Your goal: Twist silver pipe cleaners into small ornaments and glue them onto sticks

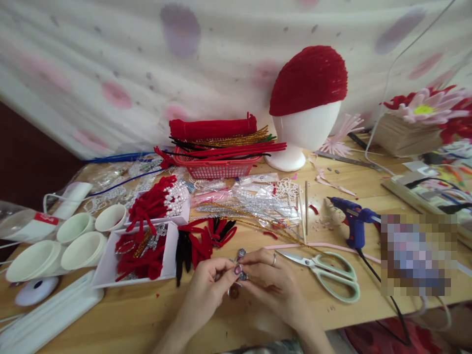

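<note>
My left hand [204, 292] and my right hand [278, 285] meet over the front middle of the table. Both are closed, fingertips pinching a small silver glittery piece [242, 253] between them. Fingers cover much of it, so its full shape is hidden. A small brownish round item [233, 293] shows just below the fingertips; whether it is joined to the silver piece I cannot tell. Right of my right hand lie open scissors [315, 263] with pale green handles. Red pipe-cleaner pieces [201, 248] and black ones [183, 250] lie beyond my left hand.
A white box [170, 250] holds red pieces. Paper cups [83, 250] stand left. Behind are a red basket [221, 170] of pipe cleaners and a foam head [308, 128] wearing a red cap [309, 81]. A blue glue gun [356, 228] stands right, its cord trailing over the table's edge.
</note>
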`<state>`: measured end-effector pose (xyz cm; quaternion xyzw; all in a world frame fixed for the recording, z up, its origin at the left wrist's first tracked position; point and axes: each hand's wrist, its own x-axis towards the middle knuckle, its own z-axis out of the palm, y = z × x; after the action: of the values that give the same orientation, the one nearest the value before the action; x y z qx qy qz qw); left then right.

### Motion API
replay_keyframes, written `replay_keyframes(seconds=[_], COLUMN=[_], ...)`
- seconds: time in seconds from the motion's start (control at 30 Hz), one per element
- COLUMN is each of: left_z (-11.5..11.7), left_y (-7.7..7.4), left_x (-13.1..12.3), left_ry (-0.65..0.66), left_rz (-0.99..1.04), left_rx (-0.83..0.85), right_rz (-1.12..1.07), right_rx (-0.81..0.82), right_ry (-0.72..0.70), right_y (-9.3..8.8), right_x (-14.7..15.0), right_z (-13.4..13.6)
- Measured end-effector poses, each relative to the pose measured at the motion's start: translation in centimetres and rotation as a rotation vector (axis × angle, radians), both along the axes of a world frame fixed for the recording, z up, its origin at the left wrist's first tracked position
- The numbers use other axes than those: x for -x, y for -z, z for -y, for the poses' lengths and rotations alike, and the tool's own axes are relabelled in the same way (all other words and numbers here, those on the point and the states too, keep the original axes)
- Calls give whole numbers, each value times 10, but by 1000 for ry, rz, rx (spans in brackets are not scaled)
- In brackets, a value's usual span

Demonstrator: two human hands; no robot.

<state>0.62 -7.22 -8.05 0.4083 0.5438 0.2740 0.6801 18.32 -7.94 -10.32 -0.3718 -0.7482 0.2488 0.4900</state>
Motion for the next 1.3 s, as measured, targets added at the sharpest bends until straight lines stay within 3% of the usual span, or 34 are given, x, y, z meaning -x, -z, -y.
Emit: replay_keyframes(seconds=[0.2,0.4,0.53,0.63,0.77,0.93,1.03,1.13,1.3], left_z=[1,2,1,3,16,25,23,23,29], left_y=[6,4,2,6,17,26,27,29,28], left_x=[8,9,23,43,51,36,39,47,44], left_ry=[0,19,-4,-54,129,279,286,265,227], left_rz=[49,-27,-107,-277,-535,-725,-735,-744,-798], left_rx=[48,-6,-122,-325,-525,-539,-536,-551,-501], right_rz=[18,48,119,281,451,469,453,473,546], right_rx=[-45,-54,-28,67,111,93,90,190,358], right_ry=[32,20,35,114,184,229,326,375,292], right_y=[-1,1,3,4,8,10,5,1,6], right_x=[-3,5,-4,-20,-29,-41,-62,-73,-46], right_z=[-1,2,5,0,-13,-13,0,15,21])
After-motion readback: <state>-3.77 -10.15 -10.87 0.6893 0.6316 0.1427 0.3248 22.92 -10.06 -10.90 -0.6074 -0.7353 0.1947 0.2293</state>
